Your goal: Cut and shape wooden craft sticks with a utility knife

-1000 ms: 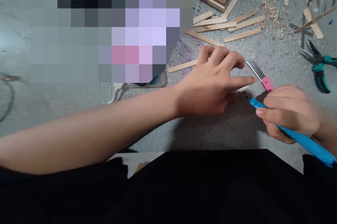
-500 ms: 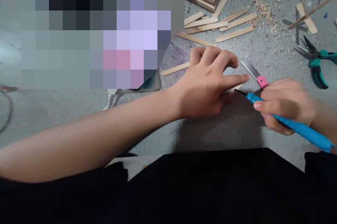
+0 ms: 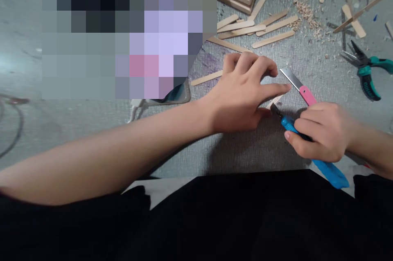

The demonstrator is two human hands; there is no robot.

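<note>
My left hand (image 3: 245,89) rests low over the grey table, knuckles bent. Its index finger and thumb hold a short pale craft stick (image 3: 276,100), mostly hidden beneath the hand. My right hand (image 3: 322,132) is wrapped round a blue-handled tool (image 3: 330,173). The short dark metal tip of that tool is at the stick, just beside my left thumb; I cannot tell whether it touches. A pink knife (image 3: 308,95) with a bare blade lies just beyond my right fingers, its handle partly hidden by them.
Loose craft sticks (image 3: 273,40) and wood shavings (image 3: 307,12) lie ahead. A wooden box (image 3: 236,5) of stacked sticks stands behind them. Green-handled pliers (image 3: 365,73) are at right. Beyond my left forearm lie a phone-like device (image 3: 181,96) and a white cable (image 3: 133,113).
My right hand has turned and shifted left, bringing the blue-handled tool's tip to the craft stick and its handle end down and left. My left hand has barely moved.
</note>
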